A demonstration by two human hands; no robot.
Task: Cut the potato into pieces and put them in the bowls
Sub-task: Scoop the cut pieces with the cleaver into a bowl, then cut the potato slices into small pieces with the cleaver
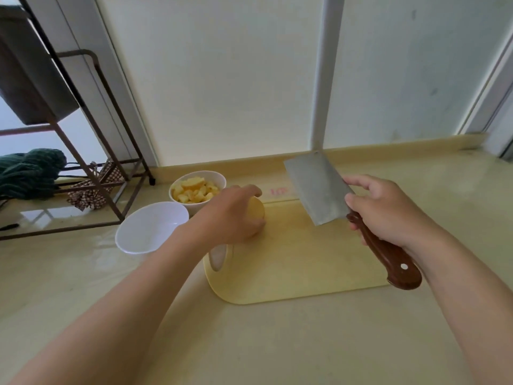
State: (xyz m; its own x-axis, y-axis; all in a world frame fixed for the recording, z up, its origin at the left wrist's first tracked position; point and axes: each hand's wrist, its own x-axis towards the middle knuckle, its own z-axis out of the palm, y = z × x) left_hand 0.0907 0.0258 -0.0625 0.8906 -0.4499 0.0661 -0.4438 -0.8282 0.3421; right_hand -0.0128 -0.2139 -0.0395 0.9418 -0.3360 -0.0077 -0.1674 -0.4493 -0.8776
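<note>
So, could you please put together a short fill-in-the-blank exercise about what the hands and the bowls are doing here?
1. The left hand holds the potato on the yellow ____.
2. The right hand grips the cleaver by its brown ____.
3. The far bowl holds cut pieces, while the near bowl is ____.
Missing words: cutting board; handle; empty.
</note>
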